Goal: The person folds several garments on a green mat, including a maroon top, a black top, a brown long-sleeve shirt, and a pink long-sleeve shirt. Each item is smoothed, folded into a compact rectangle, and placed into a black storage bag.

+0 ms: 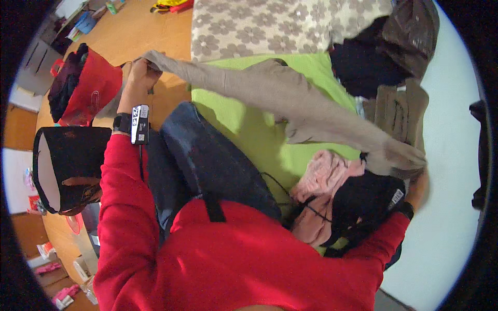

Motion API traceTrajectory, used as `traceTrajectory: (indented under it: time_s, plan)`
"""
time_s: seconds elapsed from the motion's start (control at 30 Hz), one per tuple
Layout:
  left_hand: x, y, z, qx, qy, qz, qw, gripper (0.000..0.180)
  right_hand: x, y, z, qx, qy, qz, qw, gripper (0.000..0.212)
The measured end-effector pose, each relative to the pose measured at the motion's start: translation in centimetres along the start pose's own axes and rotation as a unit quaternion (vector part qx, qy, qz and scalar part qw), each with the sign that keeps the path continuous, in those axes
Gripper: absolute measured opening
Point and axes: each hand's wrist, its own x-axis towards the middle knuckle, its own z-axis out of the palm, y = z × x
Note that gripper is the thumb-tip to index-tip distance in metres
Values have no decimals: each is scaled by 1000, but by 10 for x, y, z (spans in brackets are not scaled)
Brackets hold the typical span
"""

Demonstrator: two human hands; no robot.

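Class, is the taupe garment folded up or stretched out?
Stretched out: the taupe garment spans lengthwise between the left hand and right hand.

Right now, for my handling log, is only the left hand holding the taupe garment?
No, the left hand and right hand hold opposite ends of the taupe garment.

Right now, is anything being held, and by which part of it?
A grey-brown garment, stretched out: the left hand holds one end, the right hand the opposite end.
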Motion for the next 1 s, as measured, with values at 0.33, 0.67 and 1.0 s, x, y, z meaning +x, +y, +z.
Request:
traceTrajectory:
  time_s: [0.33, 0.67, 1.0]
  plan:
    - [-38, -70, 19, 482, -74, -159, 858, 15, -85, -18, 143, -534, -51, -168, 827, 31]
    - [-61, 10, 68, 438, -142, -139, 877, 23, -160, -35, 310, -466, -514, -224, 684, 33]
    - [18, 32, 52, 150, -250, -18, 956, 30, -36, -78, 297, -154, -423, -2, 893, 34]
